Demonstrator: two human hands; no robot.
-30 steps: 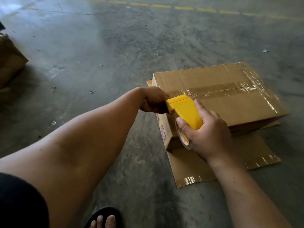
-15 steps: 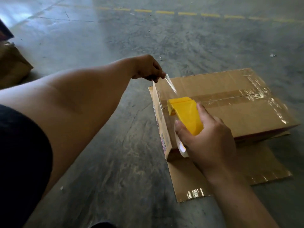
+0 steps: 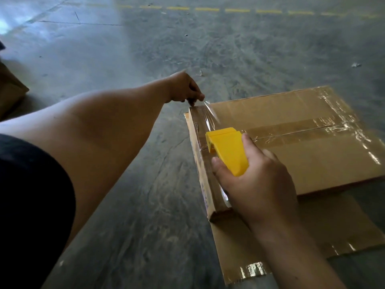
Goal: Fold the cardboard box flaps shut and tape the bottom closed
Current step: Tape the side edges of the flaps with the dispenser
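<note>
A flat brown cardboard box (image 3: 302,157) lies on the concrete floor with its flaps folded shut and shiny tape along the centre seam and right edge. My right hand (image 3: 256,184) grips a yellow tape dispenser (image 3: 227,151) over the box's near-left edge. A strip of clear tape (image 3: 210,115) runs from the dispenser to the box's far-left corner. My left hand (image 3: 185,88) pinches the free end of that strip at the corner.
A flattened sheet of cardboard (image 3: 312,232) with taped edges lies under the box. Another brown box (image 3: 10,92) sits at the left edge of view. A dashed yellow line (image 3: 208,9) crosses the floor at the back. Small scraps dot the concrete.
My left hand rose from beside the dispenser, pulling the tape's end outward. The strip now stretches to the box's far-left corner. My right hand kept the dispenser at the left edge.
</note>
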